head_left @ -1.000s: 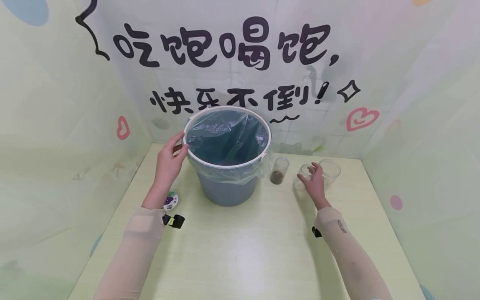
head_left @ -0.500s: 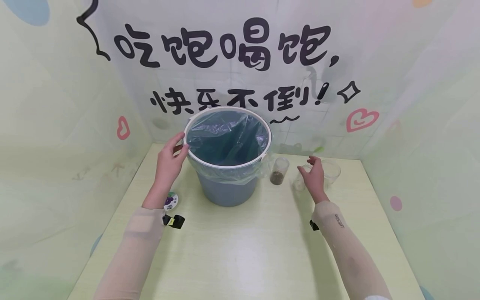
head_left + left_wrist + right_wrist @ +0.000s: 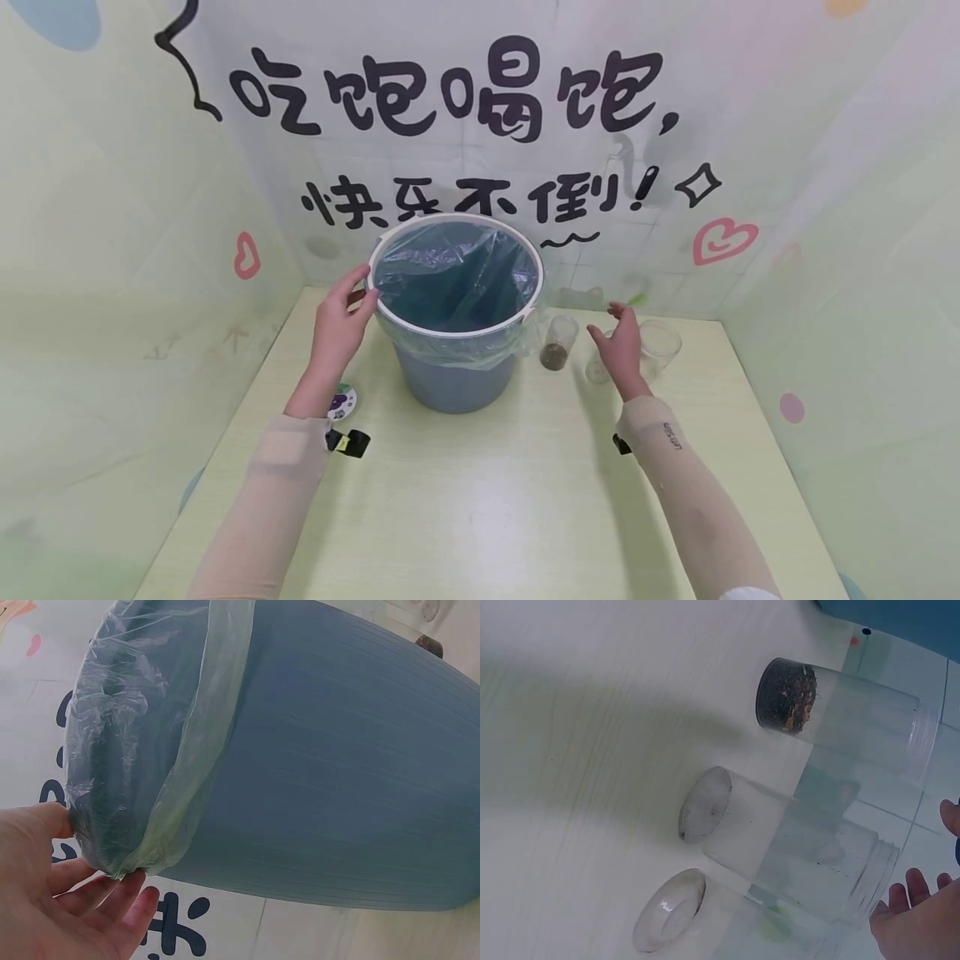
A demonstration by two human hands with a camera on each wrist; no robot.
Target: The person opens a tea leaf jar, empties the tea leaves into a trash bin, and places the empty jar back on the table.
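Standing upright on a pale table (image 3: 465,517), a blue-grey waste bin (image 3: 453,387) occupies the middle of the head view, a translucent plastic liner (image 3: 480,354) folded over its white rim (image 3: 457,333). The left hand (image 3: 339,329) meets the rim at nine o'clock; a round printed disc (image 3: 343,402) lies at eight. Toward three to four o'clock stand a jar of dark flaky matter (image 3: 556,350), a middle clear jar (image 3: 597,372) and a far clear jar (image 3: 664,337). The right hand (image 3: 622,346), thumb spread from fingers, is at the middle one.

Left wrist view: thumb and fingertips touch the lined edge near eight o'clock; whether they pinch it cannot be told.

Right wrist view: the right hand, at four to five o'clock, grasps nothing, beside the middle clear jar's mouth; contact is unclear.
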